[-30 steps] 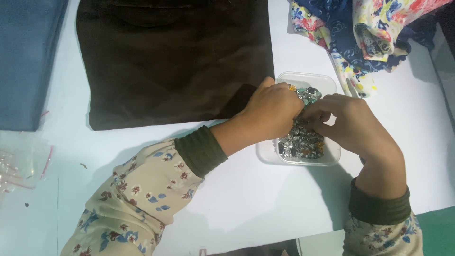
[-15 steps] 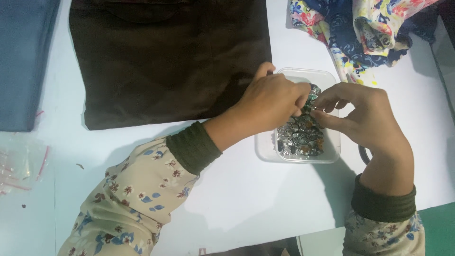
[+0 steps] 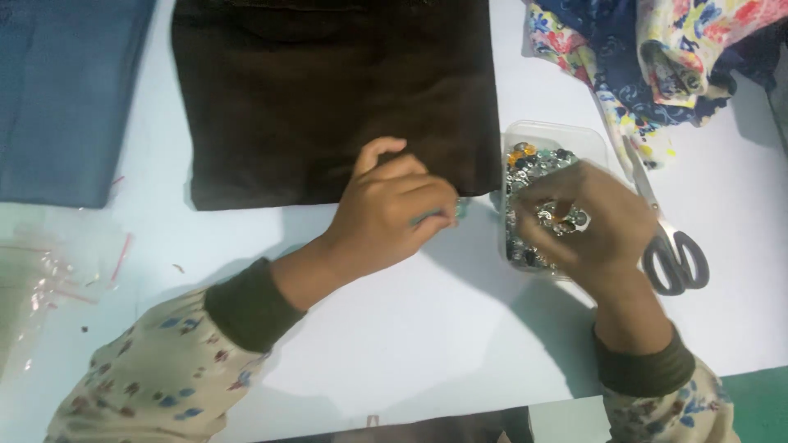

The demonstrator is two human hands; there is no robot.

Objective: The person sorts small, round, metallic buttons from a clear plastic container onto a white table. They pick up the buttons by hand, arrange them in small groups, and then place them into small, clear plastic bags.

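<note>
Your right hand (image 3: 587,221) pinched beads over the clear tray (image 3: 558,135) at centre-right, while your curled left hand (image 3: 390,209), holding something small and greenish, sat just left of it.

The setting is a sewing or garment-decoration workspace. A white tabletop (image 3: 394,344) carries a flat dark brown fabric piece (image 3: 328,90) at its far edge, a folded blue denim piece (image 3: 57,90) at the far left corner, and crumpled floral cloth (image 3: 673,57) at the far right corner. Scissors (image 3: 669,238) lie beside a clear container of mixed beads (image 3: 538,164).
</note>
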